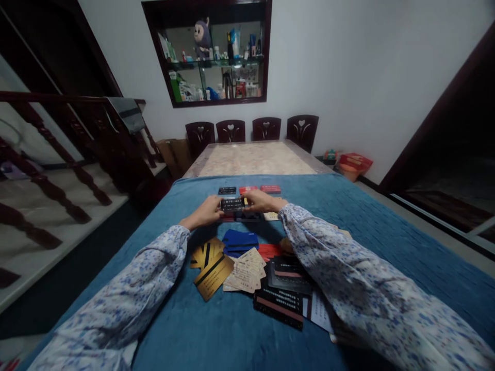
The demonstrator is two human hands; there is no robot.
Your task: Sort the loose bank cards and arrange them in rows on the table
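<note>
Both my hands reach forward over a blue cloth on the table. My left hand and my right hand pinch the two ends of a small stack of black cards held just above the cloth. Under and beside it lie more cards: a dark one and a pale one. Beyond the hands sits a row of a black card and two red cards. Nearer me lie loose piles: gold cards, blue cards, beige cards and black cards.
The bare marble tabletop stretches beyond the cloth to several dark wooden chairs at the far end. A wall cabinet holds bottles and a plush toy. A wooden stair railing runs along the left; red bags sit on the floor at the right.
</note>
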